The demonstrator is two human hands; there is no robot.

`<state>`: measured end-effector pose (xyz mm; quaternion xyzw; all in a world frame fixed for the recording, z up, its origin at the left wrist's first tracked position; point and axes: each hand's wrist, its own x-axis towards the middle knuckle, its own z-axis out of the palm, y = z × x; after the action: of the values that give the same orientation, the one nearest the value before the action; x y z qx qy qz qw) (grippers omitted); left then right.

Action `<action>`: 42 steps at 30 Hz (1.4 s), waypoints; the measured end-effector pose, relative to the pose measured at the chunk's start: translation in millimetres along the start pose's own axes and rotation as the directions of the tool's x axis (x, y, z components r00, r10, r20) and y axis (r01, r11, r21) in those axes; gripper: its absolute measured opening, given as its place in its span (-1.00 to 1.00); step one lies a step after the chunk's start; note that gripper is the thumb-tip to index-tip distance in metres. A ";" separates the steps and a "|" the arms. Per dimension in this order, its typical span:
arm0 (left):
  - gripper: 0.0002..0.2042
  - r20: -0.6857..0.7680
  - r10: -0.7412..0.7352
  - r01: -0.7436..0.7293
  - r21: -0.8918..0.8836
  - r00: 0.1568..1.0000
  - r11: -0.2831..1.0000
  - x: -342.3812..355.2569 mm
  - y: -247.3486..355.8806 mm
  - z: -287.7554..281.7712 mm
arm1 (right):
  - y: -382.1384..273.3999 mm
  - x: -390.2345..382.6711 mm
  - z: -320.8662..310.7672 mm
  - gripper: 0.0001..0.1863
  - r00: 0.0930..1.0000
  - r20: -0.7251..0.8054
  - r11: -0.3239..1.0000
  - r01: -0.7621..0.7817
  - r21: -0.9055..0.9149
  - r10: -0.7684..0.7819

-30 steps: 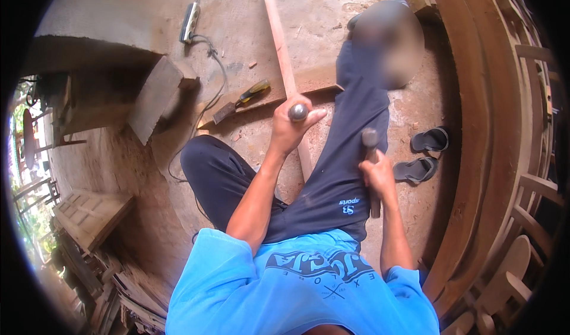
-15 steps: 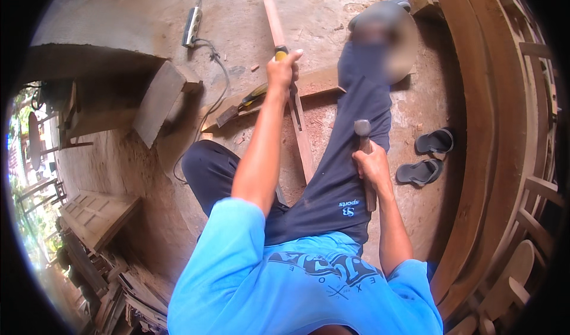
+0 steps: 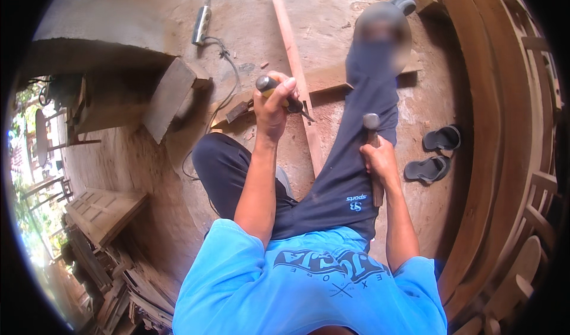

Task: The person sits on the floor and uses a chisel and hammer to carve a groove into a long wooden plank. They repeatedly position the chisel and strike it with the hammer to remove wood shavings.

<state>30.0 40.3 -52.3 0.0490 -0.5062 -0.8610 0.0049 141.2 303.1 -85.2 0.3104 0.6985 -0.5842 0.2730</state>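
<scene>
We have the left hand clenched round a chisel, yellow-and-black handle, metal cap poking out above the thumb. Blade slants out to the right of these fingers, tip at the slot in a long reddish wooden strip; we can't tell if it touches. Strip lies just right of the left fingers, running away ahead of them and back toward the lap.

Right hand: fingers wrapped round the shaft of a hammer, head just ahead of them, shaft end sticking out behind, over the thigh of the right leg. Hammer and strip are well apart.

Farther out, we see a flat board crossing under the strip, near the left fingers; just left of them, a wide blade, its other end hidden. Ahead and left of those fingers: cable, then power strip. Right of the right fingers we get two dark sandals, then big timber.
</scene>
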 end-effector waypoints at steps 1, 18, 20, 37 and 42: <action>-0.87 -0.014 -0.003 0.003 0.003 1.000 1.000 -4.8 -9.8 -2.3 | 0.2 -1.5 0.5 -0.89 1.000 -0.005 1.000 0.025 0.017 -0.025; -0.81 0.220 -0.145 0.036 0.434 0.965 0.900 -40.5 -31.2 5.9 | -0.6 -1.0 -2.6 -0.86 0.999 0.007 0.996 0.045 0.071 -0.046; -0.77 0.277 -0.199 0.014 0.551 0.940 0.835 -46.0 -36.8 13.5 | -9.2 -7.8 -8.6 -0.87 0.989 0.020 0.985 0.145 0.098 -0.148; -0.76 0.210 -0.007 -0.114 0.558 0.978 0.822 -61.8 -45.1 6.9 | -238.3 -165.3 -34.1 -0.84 0.052 0.004 0.050 0.973 -0.227 -0.999; -0.88 0.240 0.204 -0.301 0.499 0.949 0.813 -60.3 -34.9 7.2 | -125.5 -86.7 32.4 -0.77 0.530 0.258 0.318 0.760 -0.566 -0.808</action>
<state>90.8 67.1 -74.4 -0.0955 -0.7240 -0.6804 0.0613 104.4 245.5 55.0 -0.1542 0.9177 -0.3657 0.0152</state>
